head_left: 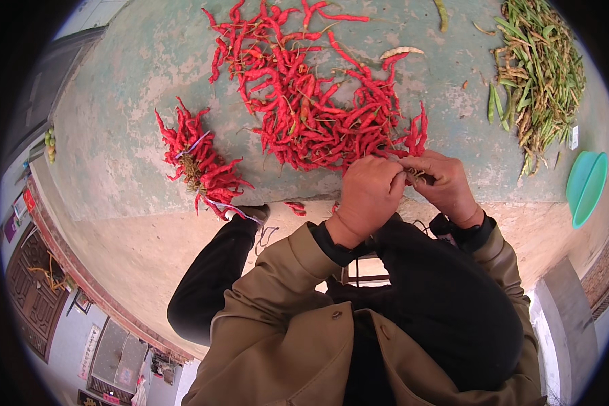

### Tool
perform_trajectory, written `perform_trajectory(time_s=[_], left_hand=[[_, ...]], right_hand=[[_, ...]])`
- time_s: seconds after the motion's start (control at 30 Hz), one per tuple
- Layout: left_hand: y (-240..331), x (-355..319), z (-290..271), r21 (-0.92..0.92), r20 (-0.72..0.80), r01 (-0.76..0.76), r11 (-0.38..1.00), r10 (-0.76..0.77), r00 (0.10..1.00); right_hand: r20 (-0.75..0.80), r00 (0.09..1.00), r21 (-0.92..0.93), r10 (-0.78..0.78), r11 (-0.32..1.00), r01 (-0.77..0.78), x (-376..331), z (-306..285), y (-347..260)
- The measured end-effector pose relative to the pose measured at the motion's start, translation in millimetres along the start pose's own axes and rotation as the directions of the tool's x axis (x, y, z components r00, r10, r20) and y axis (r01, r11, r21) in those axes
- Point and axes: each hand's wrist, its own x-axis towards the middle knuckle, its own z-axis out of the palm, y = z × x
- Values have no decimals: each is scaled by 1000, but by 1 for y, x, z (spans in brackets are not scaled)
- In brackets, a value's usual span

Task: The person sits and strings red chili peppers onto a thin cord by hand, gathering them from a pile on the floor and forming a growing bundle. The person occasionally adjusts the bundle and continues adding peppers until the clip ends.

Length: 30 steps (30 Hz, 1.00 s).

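Gathering chillies (418, 130): 1 tied bundle (218, 170) looks done, loose pile (318, 125) remains; right hand (448, 184) pinches stems (417, 175), left hand (371, 189) grip unclear.

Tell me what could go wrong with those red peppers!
The thin pale purple string trails from the tied bundle of wrinkled red peppers toward the dark shoe, so a foot might snag it. The few small red peppers lying on the tan ground near that shoe could get stepped on. And the right hand pinches a little bunch of thin brownish stems beside the curled left hand; some might slip from its fingers.
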Motion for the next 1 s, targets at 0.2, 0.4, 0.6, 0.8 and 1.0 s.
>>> perform_trajectory(time_s=[0.2, 0.4, 0.6, 0.8, 1.0], left_hand=[[-4, 7, -7, -89, 106, 9, 996, 0, 994], [-38, 16, -25, -5, 135, -64, 998, 65, 989], [-77, 29, -32, 304, 16, -24, 952, 20, 1000], [-73, 28, 19, 388, 65, 65, 919, -97, 993], [-85, 25, 31, 406, -28, 144, 903, -145, 989]], right_hand=[[15, 999, -119, -33, 992, 34, 3, -5, 4], [-104, 993, -142, 63, 987, -77, -1, -27, 24], [-166, 942, 230, 293, 940, -252, -6, -46, 30], [-133, 908, 310, 398, 886, -343, -12, -55, 17], [-135, 900, 350, 414, 870, -347, -10, -50, 15]])
